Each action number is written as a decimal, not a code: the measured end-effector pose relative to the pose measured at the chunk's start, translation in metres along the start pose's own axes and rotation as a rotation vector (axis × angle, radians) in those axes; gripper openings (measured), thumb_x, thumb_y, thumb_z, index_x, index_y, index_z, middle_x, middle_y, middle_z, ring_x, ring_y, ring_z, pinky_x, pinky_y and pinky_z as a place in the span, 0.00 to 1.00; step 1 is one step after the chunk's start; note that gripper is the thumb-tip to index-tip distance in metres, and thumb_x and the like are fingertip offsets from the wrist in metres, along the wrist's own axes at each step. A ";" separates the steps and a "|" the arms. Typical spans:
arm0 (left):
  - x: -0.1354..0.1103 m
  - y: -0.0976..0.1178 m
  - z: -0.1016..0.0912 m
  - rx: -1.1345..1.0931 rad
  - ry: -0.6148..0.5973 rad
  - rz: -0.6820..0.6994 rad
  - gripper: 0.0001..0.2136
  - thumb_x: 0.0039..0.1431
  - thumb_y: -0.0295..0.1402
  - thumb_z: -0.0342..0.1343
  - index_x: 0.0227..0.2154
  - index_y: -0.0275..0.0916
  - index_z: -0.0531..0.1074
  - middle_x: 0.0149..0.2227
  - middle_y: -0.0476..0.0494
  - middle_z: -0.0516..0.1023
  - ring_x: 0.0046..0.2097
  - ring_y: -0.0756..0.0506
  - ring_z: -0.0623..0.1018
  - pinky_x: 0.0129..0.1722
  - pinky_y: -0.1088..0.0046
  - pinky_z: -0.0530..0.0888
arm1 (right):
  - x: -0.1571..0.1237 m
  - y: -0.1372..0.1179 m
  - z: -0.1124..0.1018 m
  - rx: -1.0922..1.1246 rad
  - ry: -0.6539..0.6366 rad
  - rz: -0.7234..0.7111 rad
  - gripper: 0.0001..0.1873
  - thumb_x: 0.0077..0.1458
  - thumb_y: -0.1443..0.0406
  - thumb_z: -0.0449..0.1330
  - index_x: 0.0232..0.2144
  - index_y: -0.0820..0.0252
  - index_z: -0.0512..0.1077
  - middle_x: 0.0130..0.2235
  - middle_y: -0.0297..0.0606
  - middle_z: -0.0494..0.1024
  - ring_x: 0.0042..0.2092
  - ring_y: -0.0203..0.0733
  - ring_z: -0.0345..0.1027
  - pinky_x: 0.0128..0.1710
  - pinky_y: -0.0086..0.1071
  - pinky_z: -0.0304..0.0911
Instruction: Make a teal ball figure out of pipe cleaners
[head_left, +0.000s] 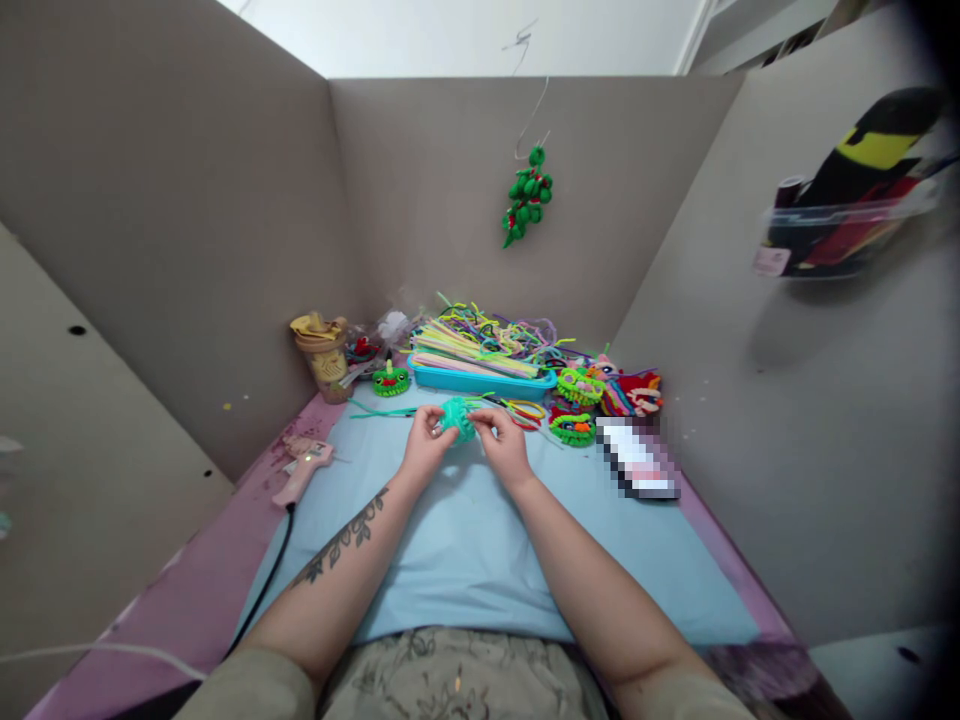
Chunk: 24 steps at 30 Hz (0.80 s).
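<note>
A turquoise bundle of bent pipe cleaners (457, 418) is held up over the blue cloth, between my two hands. My left hand (426, 442) grips its left side with thumb and fingers. At the right side, my right hand (504, 447) pinches with thumb and forefinger, at what looks like a strand of the same bundle. The exact contact of the right fingertips is too small to make out. Loose turquoise pipe cleaners (382, 411) lie just left of the left hand.
Behind stands a blue tray (480, 380) heaped with pipe cleaners (472, 345). Finished fuzzy pieces (574, 427) and a blurred-out phone (637, 460) lie to the right. A pink glue gun (304, 473) with a black cord and a brown cup (325, 360) are at left. Grey panels surround the table.
</note>
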<state>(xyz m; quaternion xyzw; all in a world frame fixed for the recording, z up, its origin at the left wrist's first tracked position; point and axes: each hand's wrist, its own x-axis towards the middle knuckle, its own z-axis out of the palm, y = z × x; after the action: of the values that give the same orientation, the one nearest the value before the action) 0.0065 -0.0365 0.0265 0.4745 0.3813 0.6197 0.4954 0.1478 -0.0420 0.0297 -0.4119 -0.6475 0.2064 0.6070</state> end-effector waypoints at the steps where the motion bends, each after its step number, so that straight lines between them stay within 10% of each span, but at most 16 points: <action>1: 0.000 0.001 0.000 0.004 0.003 0.001 0.18 0.38 0.30 0.63 0.33 0.40 0.61 0.33 0.51 0.70 0.33 0.51 0.72 0.34 0.77 0.66 | 0.000 0.001 0.000 0.014 0.008 0.028 0.07 0.53 0.65 0.56 0.34 0.57 0.74 0.35 0.39 0.77 0.38 0.40 0.70 0.40 0.36 0.66; 24: -0.005 0.007 0.002 0.018 -0.068 0.004 0.19 0.40 0.29 0.63 0.33 0.40 0.60 0.33 0.50 0.72 0.33 0.51 0.72 0.33 0.76 0.67 | 0.010 -0.001 -0.006 -0.069 -0.028 -0.029 0.02 0.47 0.67 0.60 0.28 0.56 0.73 0.32 0.35 0.70 0.37 0.40 0.64 0.35 0.33 0.61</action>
<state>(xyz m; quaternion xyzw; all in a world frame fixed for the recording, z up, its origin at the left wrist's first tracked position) 0.0074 -0.0429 0.0322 0.5004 0.3689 0.6008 0.5025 0.1539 -0.0360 0.0371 -0.4202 -0.6684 0.1809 0.5865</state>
